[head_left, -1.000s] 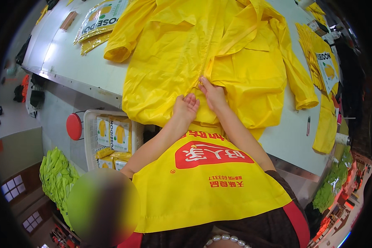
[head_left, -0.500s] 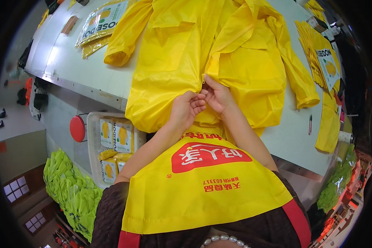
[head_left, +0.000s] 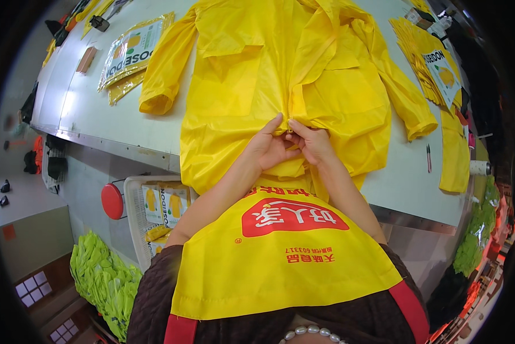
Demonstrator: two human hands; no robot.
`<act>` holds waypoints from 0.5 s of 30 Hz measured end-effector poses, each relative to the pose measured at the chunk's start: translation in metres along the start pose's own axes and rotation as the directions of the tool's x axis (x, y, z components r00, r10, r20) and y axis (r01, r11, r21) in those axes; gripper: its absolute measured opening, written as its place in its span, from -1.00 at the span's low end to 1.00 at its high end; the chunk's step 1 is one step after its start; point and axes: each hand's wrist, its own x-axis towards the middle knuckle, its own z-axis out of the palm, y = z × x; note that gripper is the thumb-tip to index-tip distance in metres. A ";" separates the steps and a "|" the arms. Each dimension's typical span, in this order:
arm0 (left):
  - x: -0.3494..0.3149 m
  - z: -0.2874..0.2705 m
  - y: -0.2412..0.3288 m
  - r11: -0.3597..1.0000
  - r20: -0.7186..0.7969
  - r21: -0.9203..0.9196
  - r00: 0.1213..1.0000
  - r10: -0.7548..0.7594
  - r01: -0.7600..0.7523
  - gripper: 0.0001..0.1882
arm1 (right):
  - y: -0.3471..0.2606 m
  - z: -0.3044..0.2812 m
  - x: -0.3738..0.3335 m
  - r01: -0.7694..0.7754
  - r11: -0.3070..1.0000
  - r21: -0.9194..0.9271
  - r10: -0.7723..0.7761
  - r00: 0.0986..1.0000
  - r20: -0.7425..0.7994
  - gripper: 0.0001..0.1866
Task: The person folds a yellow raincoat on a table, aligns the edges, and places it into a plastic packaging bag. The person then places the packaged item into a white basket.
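Note:
A yellow raincoat (head_left: 229, 86) with flap pockets lies front up on the table, its hem bunched toward me. At the lower end of the front opening, my left hand (head_left: 267, 148) pinches the left front edge, thumb on top and fingers curled beneath. Close beside it, my right hand (head_left: 316, 144) grips the right front edge at the zipper (head_left: 290, 127), its thumb against the small metal part. The two hands nearly touch. Fingers and folded cloth partly hide the zipper's end.
Packaged raincoats (head_left: 132, 54) lie on the white table (head_left: 91, 109) at the left, near a small brown block (head_left: 86, 59). More folded yellow garments (head_left: 421, 63) and a pen (head_left: 429, 158) are at the right. Below the table edge stand a white basket (head_left: 132, 200) of packages and a red stool (head_left: 112, 201).
My left hand has opened out from a tight pinch, its thumb now up on the left front edge. My right hand has moved slightly down and right at the zipper.

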 end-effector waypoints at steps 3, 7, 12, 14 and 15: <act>0.005 0.002 0.002 0.991 -0.053 0.125 0.998 0.044 -0.037 -0.67 | -0.001 -0.003 -0.004 0.088 0.995 -0.051 -0.089 0.996 -0.011 -0.83; -0.001 0.001 0.005 0.933 -0.162 0.346 0.974 0.160 -0.096 -0.82 | 0.001 -0.003 -0.014 0.119 0.989 -0.090 -0.121 0.992 -0.024 -0.83; -0.008 0.001 0.014 0.942 -0.190 0.334 0.981 0.045 0.022 -0.86 | 0.009 -0.008 -0.017 0.067 0.998 -0.012 -0.068 0.996 -0.065 -0.84; -0.009 0.002 0.017 0.959 -0.201 0.278 0.980 0.002 0.055 -0.86 | 0.010 -0.010 -0.019 0.081 0.997 -0.015 -0.082 0.993 -0.086 -0.84; -0.010 0.003 0.016 0.966 -0.195 0.256 0.981 0.022 0.029 -0.86 | 0.010 -0.015 -0.019 0.107 0.994 -0.035 -0.110 0.991 -0.082 -0.84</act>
